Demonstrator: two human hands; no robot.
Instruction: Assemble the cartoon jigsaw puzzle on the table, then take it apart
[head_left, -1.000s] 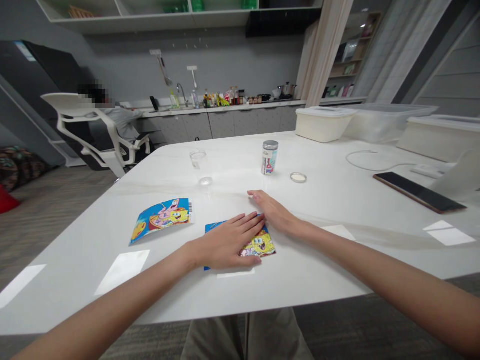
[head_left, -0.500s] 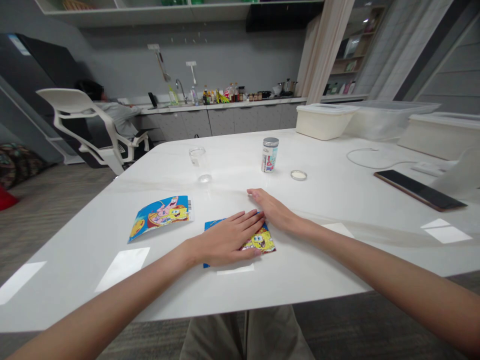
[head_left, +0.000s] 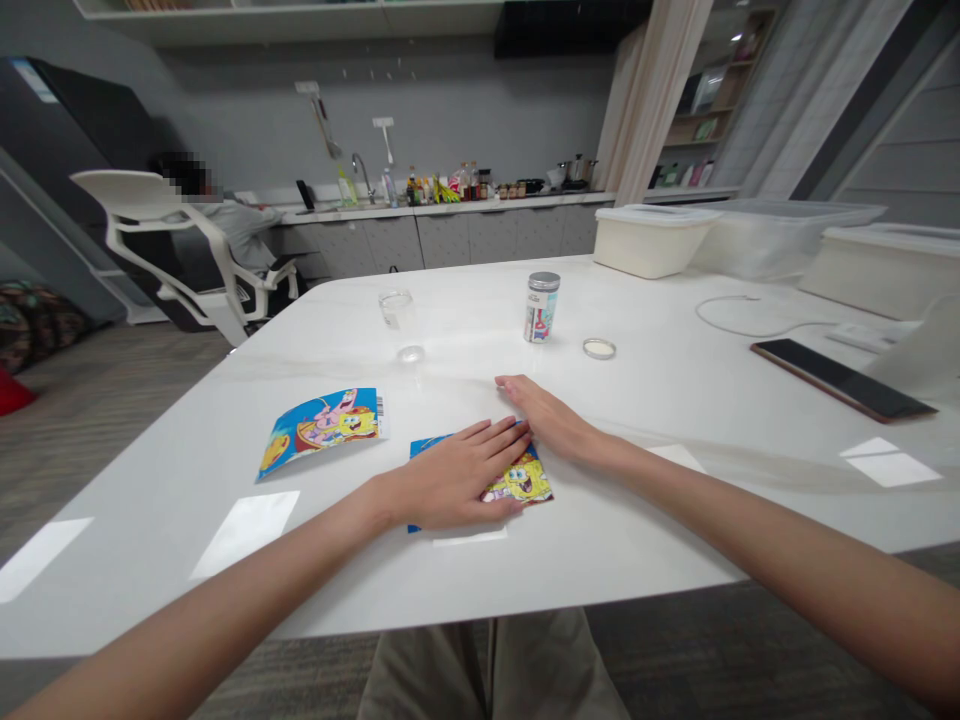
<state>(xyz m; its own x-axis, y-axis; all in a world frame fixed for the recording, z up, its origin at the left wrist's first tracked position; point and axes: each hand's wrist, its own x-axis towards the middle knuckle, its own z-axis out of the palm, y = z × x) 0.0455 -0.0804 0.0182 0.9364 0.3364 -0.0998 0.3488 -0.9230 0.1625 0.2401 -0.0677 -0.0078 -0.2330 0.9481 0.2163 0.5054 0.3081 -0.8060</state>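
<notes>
My left hand (head_left: 469, 472) lies flat, fingers stretched out, on a blue cartoon-printed sheet (head_left: 529, 483) near the table's front edge, covering much of it. Beside its fingertips rests my right hand (head_left: 551, 415), side-on at the sheet's upper right corner, with its fingers extended and partly hidden. Whether that hand touches the sheet I cannot tell. A second cartoon sheet (head_left: 322, 430), slightly curled, lies to the left. Beyond my hands stand a clear open jar (head_left: 397, 325) and a labelled jar with a silver lid (head_left: 541, 308). A loose round lid (head_left: 598, 348) lies right of the latter.
A dark phone or tablet (head_left: 844, 378) and a white cable (head_left: 720, 325) lie on the right of the white table (head_left: 637, 560). Lidded plastic bins (head_left: 652, 240) stand at its far right. Past the table, a person (head_left: 240, 235) sits by a white chair (head_left: 135, 200).
Both hands keep their places on and beside the sheet. Only the camera view has shifted very slightly.
</notes>
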